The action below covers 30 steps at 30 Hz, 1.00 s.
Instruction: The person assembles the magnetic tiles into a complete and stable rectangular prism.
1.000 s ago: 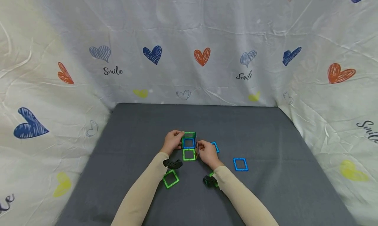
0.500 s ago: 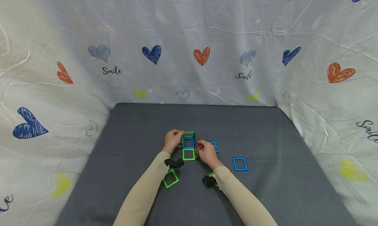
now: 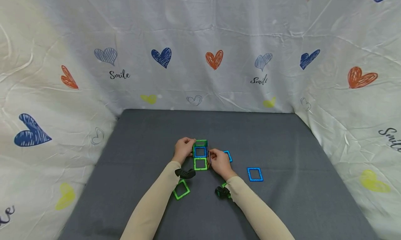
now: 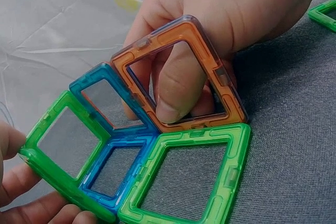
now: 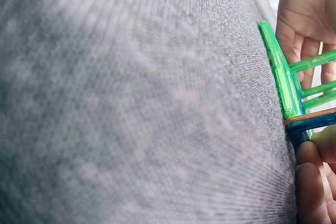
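- Head view: almost nothing differs from a second ago; the left hand [image 3: 182, 150] and right hand [image 3: 220, 162] keep their places on either side of the tile structure [image 3: 201, 157], and the left wrist's black band [image 3: 185, 173] sits only slightly closer to it.
- The left hand grasps the structure's left green panel [image 4: 63, 184] at the upper corner.
- The right hand grasps the orange panel [image 4: 220, 80] on the structure's right side, fingers curled against its outer face.
- Within the structure, a teal panel [image 4: 94, 106] and a back green panel [image 4: 48, 121] stand around a blue flat tile [image 4: 139, 140]; a green flat tile [image 4: 191, 139] adjoins it on the near side.
- Loose tiles match the earlier frames: a green tile [image 3: 183, 195] nearer the person than the structure, a blue tile [image 3: 257, 180] well to its right, and another blue one [image 3: 230, 156] partly behind the right hand.
- Dark grey cloth [image 3: 156, 128] lies beneath the structure.
- Beyond and beside the structure, pale curtains [image 3: 219, 31] hang creased, printed with hearts and "Smile".
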Available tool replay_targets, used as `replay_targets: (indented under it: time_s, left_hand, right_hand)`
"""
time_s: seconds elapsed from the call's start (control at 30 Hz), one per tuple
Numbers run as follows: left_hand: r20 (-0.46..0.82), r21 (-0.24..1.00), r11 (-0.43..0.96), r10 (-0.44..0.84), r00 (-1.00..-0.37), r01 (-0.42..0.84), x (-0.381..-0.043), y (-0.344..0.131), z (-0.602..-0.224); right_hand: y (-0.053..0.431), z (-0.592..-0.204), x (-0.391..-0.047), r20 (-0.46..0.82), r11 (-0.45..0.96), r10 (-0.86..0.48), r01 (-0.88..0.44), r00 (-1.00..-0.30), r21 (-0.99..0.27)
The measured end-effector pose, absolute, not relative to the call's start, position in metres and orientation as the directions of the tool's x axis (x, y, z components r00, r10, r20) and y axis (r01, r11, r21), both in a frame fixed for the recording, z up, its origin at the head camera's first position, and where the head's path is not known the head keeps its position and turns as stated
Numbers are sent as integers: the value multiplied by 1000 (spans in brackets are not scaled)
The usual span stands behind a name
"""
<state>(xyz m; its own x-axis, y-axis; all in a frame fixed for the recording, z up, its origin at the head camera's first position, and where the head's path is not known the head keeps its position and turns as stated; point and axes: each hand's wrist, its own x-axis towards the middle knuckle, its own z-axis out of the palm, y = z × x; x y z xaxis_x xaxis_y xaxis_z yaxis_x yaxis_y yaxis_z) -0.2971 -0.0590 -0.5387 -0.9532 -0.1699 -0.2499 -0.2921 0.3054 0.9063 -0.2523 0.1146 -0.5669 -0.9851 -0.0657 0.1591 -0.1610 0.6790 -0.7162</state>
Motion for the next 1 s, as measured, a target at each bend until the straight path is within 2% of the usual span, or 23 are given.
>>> replay_targets:
  time_s: [0.7,1.0]
  left_hand:
    - [-261,921,286,-48,-964,-264,-286,-73,-542]
    - [-234,896,390,7,-972,-213,-258,-89,-539]
  right_hand:
    - [114,-567,-253,136,657,-52,-137,-989,-741]
    - [113,-569,-253,152,667,-50,-147,-987,-730]
